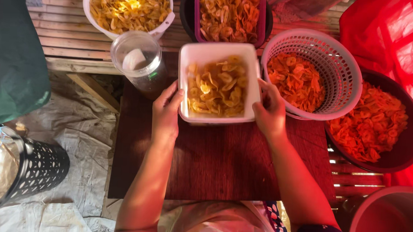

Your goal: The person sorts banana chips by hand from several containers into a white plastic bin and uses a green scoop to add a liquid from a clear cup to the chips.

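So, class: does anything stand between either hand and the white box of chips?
Nothing visible does. The left hand already grips the left wall of the white box of chips and the right hand its right wall. The clear jar and pink basket stand beside the box, outside each grip.

Bare forearms, pale apron, dark floral garment beneath

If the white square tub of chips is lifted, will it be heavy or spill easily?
The white tub probably lifts lightly: it holds thin dry chips. It has no lid, so tilting could spill them. The left hand and right hand grip opposite sides, which should steady it.
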